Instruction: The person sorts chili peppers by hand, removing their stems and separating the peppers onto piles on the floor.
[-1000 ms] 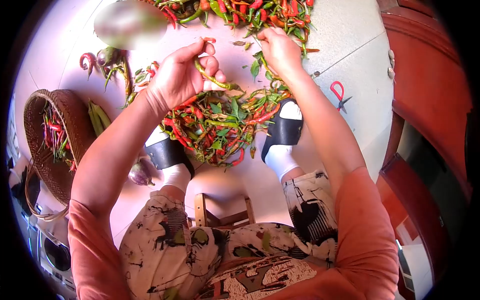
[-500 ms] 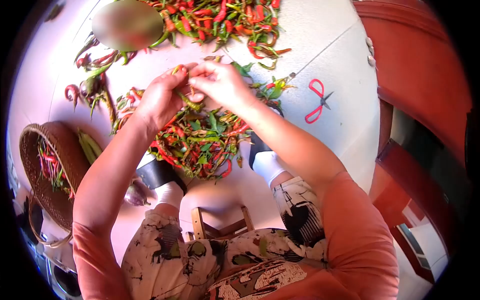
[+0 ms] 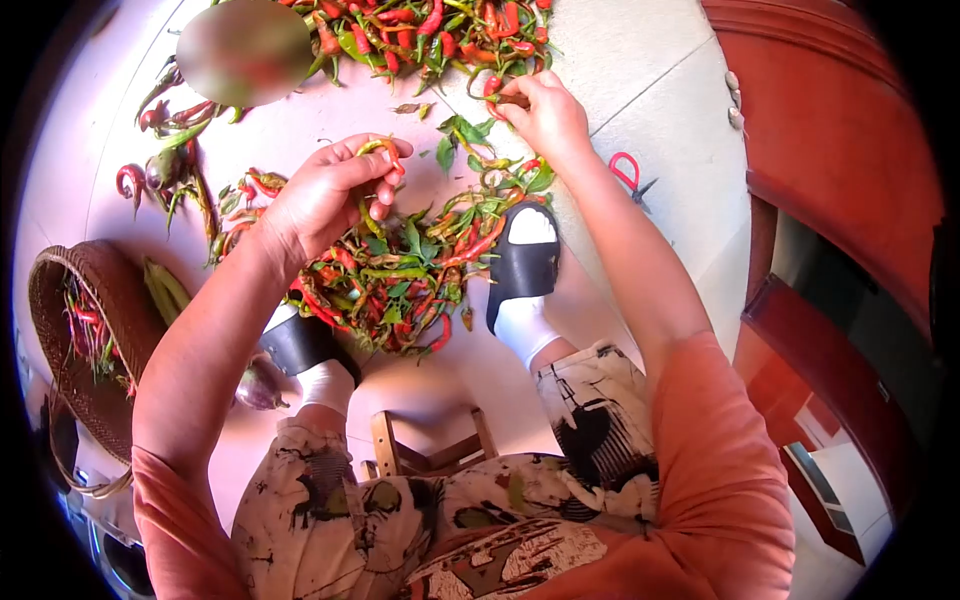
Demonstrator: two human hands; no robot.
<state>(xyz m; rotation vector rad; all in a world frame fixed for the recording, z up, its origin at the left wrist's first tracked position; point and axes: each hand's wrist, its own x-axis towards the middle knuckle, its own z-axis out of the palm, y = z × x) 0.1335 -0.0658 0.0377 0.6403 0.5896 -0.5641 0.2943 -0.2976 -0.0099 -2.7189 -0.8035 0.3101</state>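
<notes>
My left hand (image 3: 335, 190) is closed around a few peppers; a red and green one (image 3: 385, 152) sticks out at the fingertips, and a yellow-green one hangs below the fingers. At the lower right edge of the far pepper heap (image 3: 440, 35), my right hand (image 3: 545, 115) pinches a dark pepper (image 3: 512, 100), with a red pepper close beside the fingertips. Between my feet lies a nearer pile of red and green peppers with leaves (image 3: 400, 285), just below my left hand.
Red-handled scissors (image 3: 625, 172) lie right of my right forearm, partly covered. At left stand a wicker basket (image 3: 110, 290) holding peppers and, nearer me, an eggplant (image 3: 262, 388). A wooden stool (image 3: 385, 445) is beneath me. Red furniture (image 3: 830, 110) borders the right side.
My hands came together over the near pile, then parted. My right hand has moved back up to the far heap and now pinches a dark pepper. The left still holds peppers.
</notes>
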